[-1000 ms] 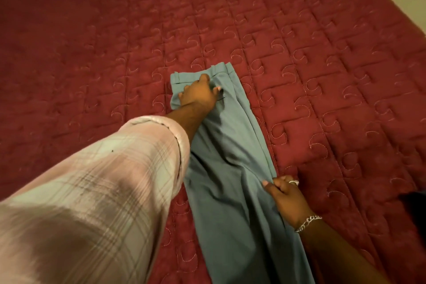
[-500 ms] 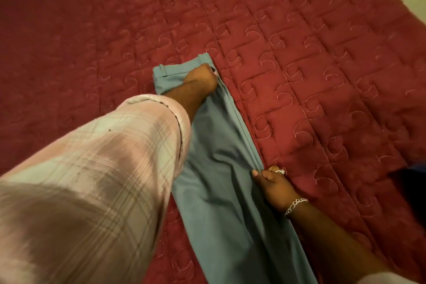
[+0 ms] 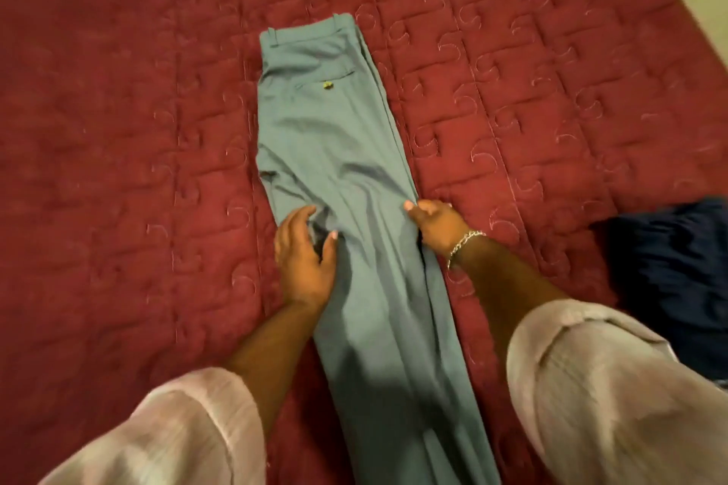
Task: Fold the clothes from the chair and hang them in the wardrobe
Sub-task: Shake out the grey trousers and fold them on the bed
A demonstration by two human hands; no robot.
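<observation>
Grey-blue trousers [image 3: 335,138] lie lengthwise on the red quilted bedspread [image 3: 118,130], folded leg on leg. The waistband is at the far end and a back pocket with a small yellow button faces up. My left hand [image 3: 305,256] is at the trousers' left edge about halfway down, with fingers and thumb curled round a bunch of cloth. Opposite it, my right hand [image 3: 433,224], with a silver bracelet on the wrist, pinches the right edge. The lower legs of the trousers run out of the frame between my pale pink sleeves.
A dark navy garment [image 3: 669,280] lies on the bedspread at the right, close to my right forearm. The bed's far right corner shows pale floor beyond it. Red quilt stretches to the left and behind the trousers.
My left hand has come back from the waistband to the trousers' left edge at mid-length. My right hand stays on the right edge. The waistband and pocket are now uncovered.
</observation>
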